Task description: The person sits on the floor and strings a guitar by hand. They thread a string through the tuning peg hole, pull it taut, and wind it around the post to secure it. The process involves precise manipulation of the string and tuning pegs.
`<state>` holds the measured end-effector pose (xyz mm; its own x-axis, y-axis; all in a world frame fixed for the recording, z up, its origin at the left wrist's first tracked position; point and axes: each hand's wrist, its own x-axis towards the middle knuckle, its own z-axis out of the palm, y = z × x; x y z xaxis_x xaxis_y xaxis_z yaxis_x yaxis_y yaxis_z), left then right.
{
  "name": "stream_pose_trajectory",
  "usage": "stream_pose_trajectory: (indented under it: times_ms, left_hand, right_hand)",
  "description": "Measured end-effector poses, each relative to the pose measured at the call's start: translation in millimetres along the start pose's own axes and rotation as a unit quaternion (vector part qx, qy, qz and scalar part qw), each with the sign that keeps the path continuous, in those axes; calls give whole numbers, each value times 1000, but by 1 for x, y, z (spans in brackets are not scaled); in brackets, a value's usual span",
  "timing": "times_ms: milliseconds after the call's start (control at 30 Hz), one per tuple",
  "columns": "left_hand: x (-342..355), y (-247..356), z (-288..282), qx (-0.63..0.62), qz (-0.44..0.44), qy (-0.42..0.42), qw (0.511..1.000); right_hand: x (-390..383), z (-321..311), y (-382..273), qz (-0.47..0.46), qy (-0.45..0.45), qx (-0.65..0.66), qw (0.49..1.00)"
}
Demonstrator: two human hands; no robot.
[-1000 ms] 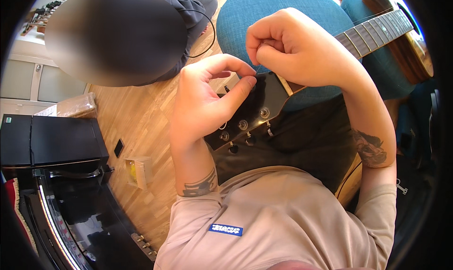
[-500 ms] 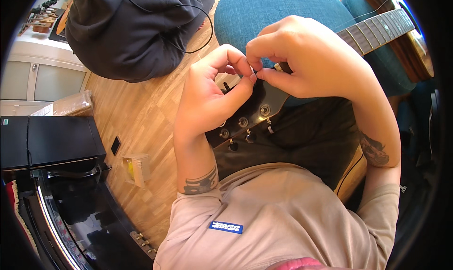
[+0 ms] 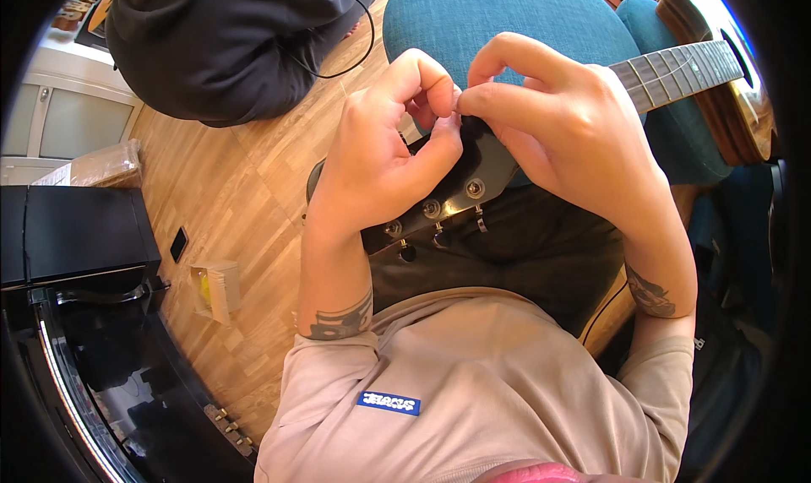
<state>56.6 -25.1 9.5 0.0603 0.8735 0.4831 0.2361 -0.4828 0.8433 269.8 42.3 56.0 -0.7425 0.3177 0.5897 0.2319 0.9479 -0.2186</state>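
My left hand [image 3: 380, 149] is closed in a pinch above the dark glossy headstock [image 3: 456, 175] of an acoustic guitar, which has silver tuners. My right hand [image 3: 574, 128] is also pinched, its thumb and forefinger meeting the left fingertips at the headstock's upper edge; what they grip is too small to make out. The guitar's fretted neck [image 3: 676, 75] runs to the upper right, with its wood body [image 3: 739, 132] at the rim, resting by a teal upholstered seat [image 3: 490, 14].
Another person [image 3: 211, 44] in dark clothing sits on the wooden floor at upper left, a black cable beside them. A black piano [image 3: 118, 382] fills the left side, near a phone [image 3: 178, 244], an opened small box [image 3: 218, 293], a wrapped package [image 3: 97, 166] and a white cabinet [image 3: 72, 120].
My right hand has come from a curled position above the headstock down to meet my left fingertips, its fingers rearranged. My left hand has tightened its pinch and shifted slightly upward.
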Motion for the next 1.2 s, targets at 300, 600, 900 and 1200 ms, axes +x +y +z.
stream_pose_trajectory:
  times_ms: [300,600,900,1200]
  left_hand:
    - [-4,-3,1,-59,-23,28,998]
    - [-8,-2,-6,-71,-70,-15,995]
    - [-4,-5,-1,-101,-27,27,994]
    - [-7,-5,-5,-88,-78,-10,993]
  right_hand:
    - [2,-3,2,8,-48,-17,999]
    - [3,-6,-8,19,-107,-14,994]
    - [4,20,-13,48,73,22,996]
    - [5,18,-9,81,53,48,994]
